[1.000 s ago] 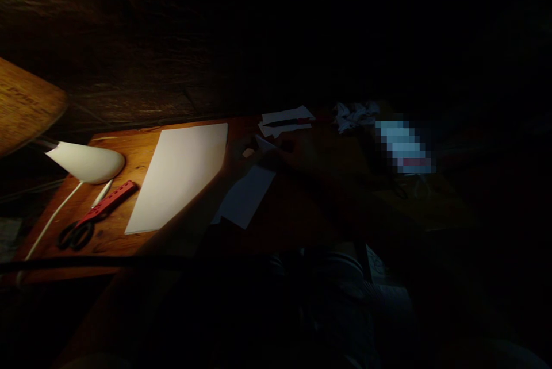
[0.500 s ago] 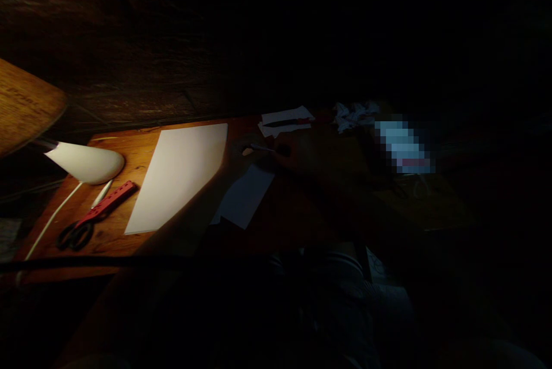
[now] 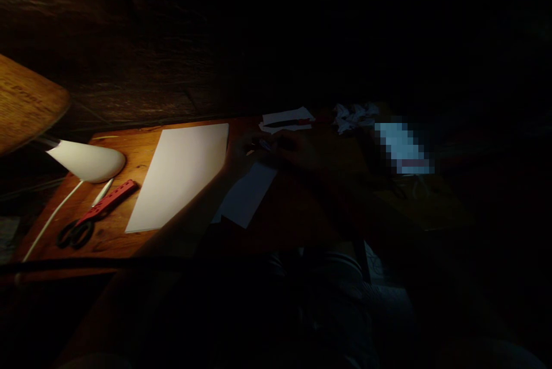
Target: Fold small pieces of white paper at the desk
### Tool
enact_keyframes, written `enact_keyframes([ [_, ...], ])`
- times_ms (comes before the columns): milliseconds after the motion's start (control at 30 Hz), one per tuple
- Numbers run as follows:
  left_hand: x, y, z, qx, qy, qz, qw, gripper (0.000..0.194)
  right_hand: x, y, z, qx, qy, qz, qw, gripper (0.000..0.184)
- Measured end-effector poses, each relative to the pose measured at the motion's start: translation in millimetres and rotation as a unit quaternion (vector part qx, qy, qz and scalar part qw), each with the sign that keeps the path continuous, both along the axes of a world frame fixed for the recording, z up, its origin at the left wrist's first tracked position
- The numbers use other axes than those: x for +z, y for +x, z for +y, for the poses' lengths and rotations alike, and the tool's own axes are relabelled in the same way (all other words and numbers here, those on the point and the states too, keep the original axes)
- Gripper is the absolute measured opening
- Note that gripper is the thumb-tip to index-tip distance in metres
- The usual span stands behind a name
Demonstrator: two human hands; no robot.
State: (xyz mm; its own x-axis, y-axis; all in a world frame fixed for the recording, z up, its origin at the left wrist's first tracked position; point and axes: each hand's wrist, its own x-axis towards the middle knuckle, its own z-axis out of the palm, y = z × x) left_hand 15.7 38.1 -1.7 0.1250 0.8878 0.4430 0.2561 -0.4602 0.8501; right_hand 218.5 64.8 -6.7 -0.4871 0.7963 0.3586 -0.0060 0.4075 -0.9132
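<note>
My left hand [image 3: 238, 153] and my right hand [image 3: 295, 148] are close together over the middle of the table, in deep shadow. Their fingers are closed around a small pale folded piece, likely paper [image 3: 264, 144], mostly hidden between them. Just below the hands lies a cut sheet of white paper [image 3: 248, 193]. To the left of my left forearm is a larger stack of white paper [image 3: 181, 173], lit by the lamp. Behind the hands, a dark-bladed knife [image 3: 282, 123] with a reddish handle rests on paper scraps [image 3: 287, 115].
A lamp with a white base [image 3: 92, 162] and wooden shade [image 3: 30, 104] stands at the left. Nearby lie black-handled scissors [image 3: 75, 234] and a red slotted strip [image 3: 112, 199]. Crumpled or folded paper pieces [image 3: 353, 116] and a blurred-out bright rectangle [image 3: 403, 148] are at the right.
The pale strip that stretched between my hands now shows as a smaller bluish bit. My right fingers have shifted slightly up and in. Other things stay put.
</note>
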Motion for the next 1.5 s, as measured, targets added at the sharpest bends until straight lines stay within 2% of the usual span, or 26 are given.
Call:
enact_keyframes([
  [100, -3.7, -1.1, 1.9, 0.005, -0.018, -0.017, 1.0, 0.036, -1.9, 1.3, 1.6, 0.003, 0.001, -0.008, 1.0, 0.038],
  [333, -2.9, -1.2, 1.4, -0.014, -0.032, -0.019, 0.999, 0.039, -5.5, 1.2, 3.6, 0.016, 0.043, -0.004, 0.999, 0.04],
  [600, -2.9, 0.3, 2.1, -0.02, -0.038, -0.039, 0.998, 0.04, -0.4, 4.2, -1.6, -0.064, 0.09, -0.074, 0.991, 0.04],
  [900, -5.5, -1.0, 2.1, -0.013, -0.031, -0.035, 0.999, 0.037, 9.5, 7.5, -7.3, -0.106, 0.107, -0.128, 0.98, 0.045],
  [1033, -4.9, -1.1, 1.8, -0.01, -0.033, -0.051, 0.998, 0.036, 8.6, 7.8, -6.7, -0.099, 0.106, -0.13, 0.981, 0.044],
  [1200, -5.9, -2.5, 3.7, -0.016, -0.048, -0.041, 0.998, 0.045, 8.2, 6.5, -6.5, -0.087, 0.123, -0.133, 0.98, 0.046],
  [1500, -7.3, -3.9, 3.4, -0.014, -0.021, -0.033, 0.999, 0.041, 4.1, 6.8, -4.5, -0.087, 0.127, -0.117, 0.981, 0.045],
])
